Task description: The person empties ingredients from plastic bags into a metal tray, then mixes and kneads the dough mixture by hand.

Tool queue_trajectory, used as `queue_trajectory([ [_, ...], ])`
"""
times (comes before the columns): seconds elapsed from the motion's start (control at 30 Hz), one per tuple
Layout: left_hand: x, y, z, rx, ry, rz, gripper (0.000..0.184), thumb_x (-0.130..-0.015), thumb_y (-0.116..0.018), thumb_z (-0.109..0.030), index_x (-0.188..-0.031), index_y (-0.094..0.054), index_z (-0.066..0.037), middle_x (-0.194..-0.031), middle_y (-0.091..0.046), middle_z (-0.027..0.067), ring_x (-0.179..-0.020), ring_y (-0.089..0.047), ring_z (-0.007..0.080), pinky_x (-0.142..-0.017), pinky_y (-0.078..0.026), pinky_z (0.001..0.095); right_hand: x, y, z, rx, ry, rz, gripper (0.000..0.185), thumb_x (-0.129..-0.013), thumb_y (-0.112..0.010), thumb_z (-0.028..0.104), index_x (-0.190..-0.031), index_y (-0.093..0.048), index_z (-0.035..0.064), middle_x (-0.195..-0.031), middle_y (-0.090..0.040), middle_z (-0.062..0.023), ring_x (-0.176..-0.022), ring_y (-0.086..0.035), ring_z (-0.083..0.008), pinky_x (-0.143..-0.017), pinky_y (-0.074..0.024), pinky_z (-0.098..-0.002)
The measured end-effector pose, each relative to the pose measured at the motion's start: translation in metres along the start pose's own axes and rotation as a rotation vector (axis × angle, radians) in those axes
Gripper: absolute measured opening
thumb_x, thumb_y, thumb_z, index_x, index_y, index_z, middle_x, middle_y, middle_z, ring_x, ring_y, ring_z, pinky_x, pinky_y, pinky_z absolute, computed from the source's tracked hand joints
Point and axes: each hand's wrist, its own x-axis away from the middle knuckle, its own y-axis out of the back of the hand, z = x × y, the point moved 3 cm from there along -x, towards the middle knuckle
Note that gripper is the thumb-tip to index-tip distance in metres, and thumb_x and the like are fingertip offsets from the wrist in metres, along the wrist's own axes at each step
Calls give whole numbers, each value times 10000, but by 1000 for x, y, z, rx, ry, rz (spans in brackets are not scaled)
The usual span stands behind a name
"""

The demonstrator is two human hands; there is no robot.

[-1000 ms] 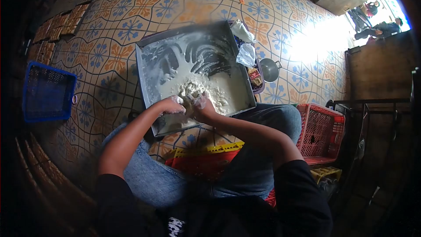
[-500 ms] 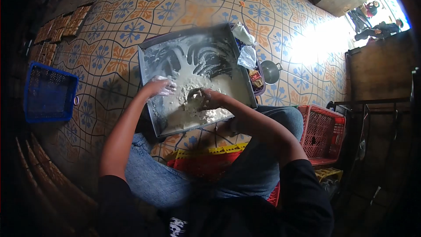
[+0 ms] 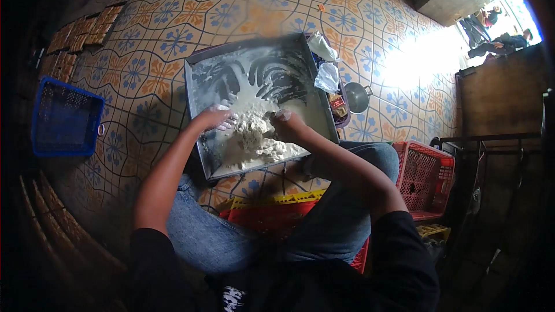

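Note:
A large square metal tray [image 3: 192, 95] lies on the floor before my knees, coated inside with flour and pale wet batter. Lumpy, sticky dough [image 3: 254, 130] is heaped in its near middle part. My left hand [image 3: 218, 118], whitened with flour, rests at the left side of the heap with its fingers stretched out. My right hand [image 3: 284, 125] is at the heap's right side, fingers curled in against the dough. What those fingers hold, if anything, is hidden.
Beside the tray's right edge stand a purple crate with white bags [image 3: 328, 77] and a metal pan [image 3: 357, 97]. A blue basket [image 3: 68, 117] is at left, a red crate [image 3: 425, 179] at right. People [image 3: 502, 43] are in the bright doorway. Patterned tiles cover the floor.
My right hand has drawn up and a little right from the middle of the dough. The dough beneath it is more exposed. My left hand has shifted slightly.

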Motion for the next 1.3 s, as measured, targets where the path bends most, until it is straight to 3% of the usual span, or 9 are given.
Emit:
queue_trajectory([
  [0.07, -3, -4, 3, -9, 1, 20, 407, -969, -461, -343, -1249, -556, -63, -1217, -603, 81, -1047, -606, 198, -881, -495, 332, 0, -22, 0, -111, -62, -70, 432, -685, -688, 380, -959, -658, 48, -814, -651, -162, -770, -639, -336, -672, -509, -424],
  [0.23, 25, -18, -19, 98, -54, -25, 428, -891, -607, -239, -1186, -516, 57, -1069, -646, 138, -848, -646, 206, -682, -570, 324, -3, -90, 21, -190, 35, -148, 202, -670, -628, 137, -852, -656, 53, -826, -654, -154, -787, -642, -331, -697, -515, -407],
  [0.33, 21, -19, -13, 47, -59, -99, 369, -891, -601, -248, -1103, -578, 53, -1013, -659, 118, -796, -639, 185, -657, -559, 316, -7, -105, 21, -109, -8, 80, 216, -659, -642, 143, -857, -652, 55, -826, -653, -151, -796, -640, -325, -702, -516, -400],
  [0.57, 30, -13, -19, -64, -117, -122, 330, -878, -606, -297, -974, -672, 12, -834, -675, 67, -704, -602, 127, -599, -504, 292, -13, -24, 17, -227, 96, -40, 180, -711, -638, 185, -816, -661, 41, -795, -644, -193, -748, -637, -346, -659, -506, -431],
  [0.67, 32, -10, -27, -241, -64, -73, 366, -931, -540, -295, -1202, -591, -55, -1075, -661, 59, -873, -632, 175, -740, -518, 313, -5, 22, 36, -113, 57, -40, 187, -730, -637, 191, -827, -656, 32, -766, -637, -185, -718, -626, -363, -651, -501, -433],
  [0.77, 32, -14, -28, -228, -50, -55, 379, -932, -540, -300, -1221, -582, -58, -1091, -654, 60, -884, -631, 180, -743, -520, 319, 8, 60, 65, -159, 214, -111, 208, -710, -659, 210, -831, -657, 40, -756, -636, -167, -726, -627, -354, -666, -510, -418],
  [0.87, 32, -18, -23, -171, -111, -160, 346, -878, -588, -338, -1005, -681, -30, -853, -686, 46, -682, -604, 128, -623, -488, 291, 9, 47, 74, -166, 308, -86, 238, -669, -684, 221, -838, -660, 55, -766, -641, -154, -728, -632, -340, -682, -516, -411],
  [1.17, 41, -21, -29, -170, -79, -227, 367, -869, -596, -348, -1019, -670, -22, -843, -677, 50, -663, -594, 131, -606, -480, 298, 11, 59, 50, 3, 126, -62, 202, -669, -612, 134, -851, -664, 61, -776, -648, -143, -761, -645, -326, -644, -517, -438],
  [1.3, 15, -11, -13, -256, -16, -59, 348, -920, -548, -307, -1185, -604, -89, -1107, -627, 31, -888, -596, 158, -722, -510, 306, -10, 18, 20, 112, 62, 108, 317, -677, -634, 160, -992, -646, 128, -784, -643, -146, -740, -637, -343, -636, -515, -441],
])
